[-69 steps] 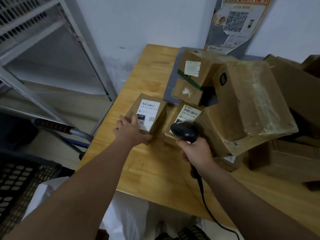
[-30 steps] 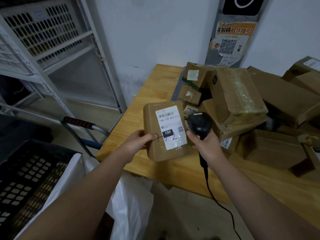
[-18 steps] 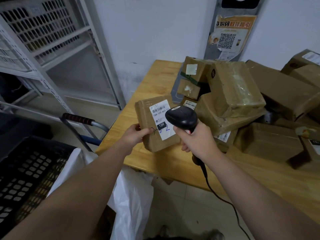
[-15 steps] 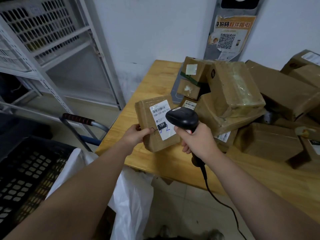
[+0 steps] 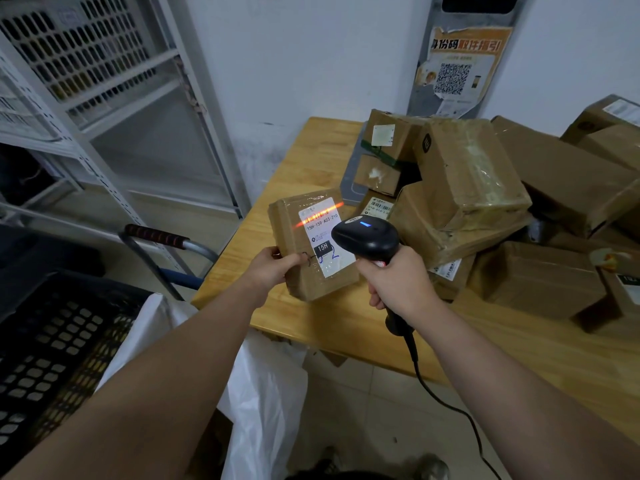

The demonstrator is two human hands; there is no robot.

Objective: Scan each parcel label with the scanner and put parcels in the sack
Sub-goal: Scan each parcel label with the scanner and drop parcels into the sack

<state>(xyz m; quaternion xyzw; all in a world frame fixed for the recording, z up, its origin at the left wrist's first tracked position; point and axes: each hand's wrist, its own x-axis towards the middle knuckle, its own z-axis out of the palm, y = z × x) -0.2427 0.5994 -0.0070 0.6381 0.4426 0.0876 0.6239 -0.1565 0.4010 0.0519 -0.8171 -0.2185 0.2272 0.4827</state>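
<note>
Over the near-left corner of the worktop [image 5: 346,327], my left grip [image 5: 273,271] holds a small cardboard parcel [image 5: 294,233] by its left edge, thumb pressed on the front face, the other fingers hidden behind. The parcel is tilted so that its white label [image 5: 329,261] faces me; I cannot tell whether its lower corner touches the wood. My right grip [image 5: 401,282] is wrapped tight round the handle of the black scanner [image 5: 367,237], whose head sits just right of the label and covers part of the parcel's right side, a blue light lit on top. A red-orange scan line [image 5: 318,214] lies slantwise across the barcode at the top of the label and runs onto the cardboard either side. The scanner's cable [image 5: 446,407] trails from the handle down past the worktop edge. Below my left forearm sits the white sack [image 5: 270,393], beside a black crate [image 5: 52,358]. Behind the scanner, a heap of other parcels [image 5: 467,178] is piled on the worktop.
</note>
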